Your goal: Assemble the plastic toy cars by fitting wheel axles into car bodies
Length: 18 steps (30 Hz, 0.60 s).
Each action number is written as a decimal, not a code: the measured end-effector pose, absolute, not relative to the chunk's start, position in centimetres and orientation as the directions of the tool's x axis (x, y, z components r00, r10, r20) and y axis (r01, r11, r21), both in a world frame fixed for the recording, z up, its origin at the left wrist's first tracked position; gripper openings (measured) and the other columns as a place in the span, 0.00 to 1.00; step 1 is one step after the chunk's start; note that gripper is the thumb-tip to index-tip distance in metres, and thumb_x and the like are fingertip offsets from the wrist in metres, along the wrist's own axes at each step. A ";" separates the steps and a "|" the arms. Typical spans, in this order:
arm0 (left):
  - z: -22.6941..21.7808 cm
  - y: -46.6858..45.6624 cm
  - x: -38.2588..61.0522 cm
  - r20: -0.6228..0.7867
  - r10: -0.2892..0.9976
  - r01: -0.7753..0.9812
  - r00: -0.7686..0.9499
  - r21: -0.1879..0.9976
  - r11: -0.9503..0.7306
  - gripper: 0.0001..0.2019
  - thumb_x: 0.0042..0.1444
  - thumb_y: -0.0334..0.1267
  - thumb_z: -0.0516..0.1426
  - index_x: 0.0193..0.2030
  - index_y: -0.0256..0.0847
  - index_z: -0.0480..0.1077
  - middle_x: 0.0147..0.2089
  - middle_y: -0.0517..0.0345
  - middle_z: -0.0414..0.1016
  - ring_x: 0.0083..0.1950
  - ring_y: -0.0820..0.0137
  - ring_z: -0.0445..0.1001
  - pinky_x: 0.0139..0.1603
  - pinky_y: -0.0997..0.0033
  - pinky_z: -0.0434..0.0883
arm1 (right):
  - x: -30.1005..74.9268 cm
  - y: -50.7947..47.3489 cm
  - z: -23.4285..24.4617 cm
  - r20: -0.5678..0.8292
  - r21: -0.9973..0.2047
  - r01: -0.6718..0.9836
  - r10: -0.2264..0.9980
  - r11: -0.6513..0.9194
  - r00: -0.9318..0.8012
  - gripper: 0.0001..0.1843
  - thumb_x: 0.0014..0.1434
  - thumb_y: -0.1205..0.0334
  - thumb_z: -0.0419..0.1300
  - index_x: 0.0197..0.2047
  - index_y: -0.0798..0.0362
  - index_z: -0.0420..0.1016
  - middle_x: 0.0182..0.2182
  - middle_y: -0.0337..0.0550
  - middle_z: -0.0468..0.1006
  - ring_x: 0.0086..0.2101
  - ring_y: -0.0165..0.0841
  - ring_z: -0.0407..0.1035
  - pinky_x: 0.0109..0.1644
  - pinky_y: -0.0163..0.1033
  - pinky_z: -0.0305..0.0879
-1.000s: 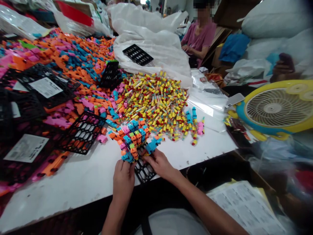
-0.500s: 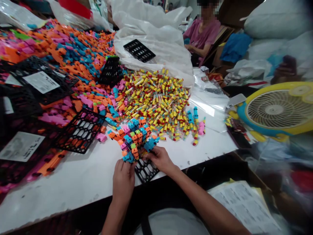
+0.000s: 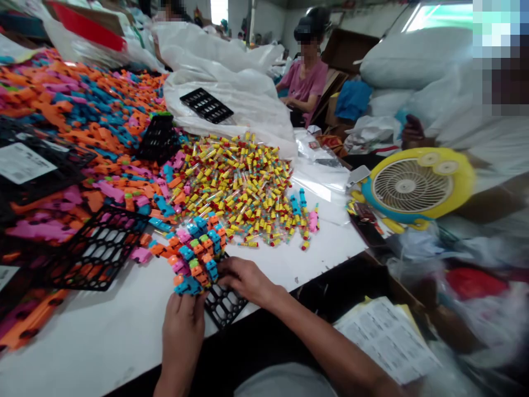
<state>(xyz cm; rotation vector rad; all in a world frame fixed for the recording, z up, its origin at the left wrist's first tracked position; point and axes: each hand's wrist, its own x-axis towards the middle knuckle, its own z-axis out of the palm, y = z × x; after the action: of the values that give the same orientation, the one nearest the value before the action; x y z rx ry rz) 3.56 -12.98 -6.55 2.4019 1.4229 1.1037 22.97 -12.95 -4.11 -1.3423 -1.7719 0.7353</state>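
A small black grid tray [image 3: 225,309] lies at the near edge of the white table, with a dense cluster of toy cars [image 3: 200,248] in blue, orange, pink and green standing over its far left part. My left hand [image 3: 184,322] is closed at the near corner of the cluster, apparently gripping the tray there; a blue toy car [image 3: 188,285] sits right above its fingertips. From the right my right hand [image 3: 243,278] reaches over the tray with bent fingers against the cluster's side. Whatever lies between its fingertips is hidden.
Behind the cluster lies a heap of yellow-capped clear tubes [image 3: 243,187]. Loose toy cars [image 3: 82,121] pile up on the left, with another black grid tray [image 3: 101,248] among them. A yellow fan [image 3: 413,187] stands at right. A person in pink [image 3: 306,82] sits beyond.
My view has swung right, so the scene sits further left. The blue toy car that was at my right fingertips is no longer distinct there; those fingers now press closer to the cluster.
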 end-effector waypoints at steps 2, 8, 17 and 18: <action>-6.6 -12.9 3.6 0.532 0.804 0.710 0.267 0.456 -0.537 0.07 0.63 0.41 0.52 0.40 0.42 0.69 0.36 0.53 0.70 0.38 0.62 0.70 0.37 0.63 0.68 | 27.1 -13.6 -3.7 0.346 -0.795 0.546 0.937 0.264 0.052 0.11 0.63 0.64 0.53 0.48 0.49 0.72 0.42 0.42 0.77 0.37 0.31 0.72 0.45 0.35 0.69; -6.7 -12.6 3.6 0.554 0.783 0.702 0.283 0.437 -0.562 0.09 0.63 0.42 0.51 0.39 0.42 0.68 0.36 0.52 0.70 0.38 0.61 0.70 0.38 0.61 0.68 | 44.5 -14.5 -3.0 0.499 -0.483 0.851 0.734 -0.205 0.460 0.22 0.56 0.75 0.46 0.45 0.53 0.77 0.44 0.51 0.72 0.45 0.39 0.66 0.51 0.45 0.65; -7.0 -12.5 3.5 0.524 0.809 0.696 0.265 0.477 -0.537 0.09 0.63 0.44 0.51 0.39 0.44 0.69 0.35 0.53 0.70 0.37 0.61 0.70 0.38 0.60 0.69 | 47.4 -14.5 -4.0 0.513 -0.467 0.851 0.711 -0.240 0.481 0.12 0.60 0.63 0.51 0.42 0.54 0.73 0.44 0.50 0.70 0.41 0.36 0.67 0.44 0.41 0.66; -6.9 -12.6 3.5 0.520 0.813 0.704 0.262 0.474 -0.530 0.09 0.63 0.43 0.51 0.40 0.43 0.69 0.35 0.53 0.70 0.38 0.61 0.70 0.39 0.60 0.69 | 46.3 -14.7 -3.9 0.516 -0.501 0.833 0.692 -0.235 0.505 0.11 0.61 0.60 0.51 0.42 0.54 0.72 0.42 0.50 0.70 0.40 0.36 0.68 0.44 0.42 0.67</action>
<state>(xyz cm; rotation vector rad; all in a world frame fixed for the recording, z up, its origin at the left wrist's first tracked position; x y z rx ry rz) 3.55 -12.62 -6.90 2.3751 1.4395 1.1201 46.32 -14.70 -3.90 -1.9931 -1.2482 -0.2383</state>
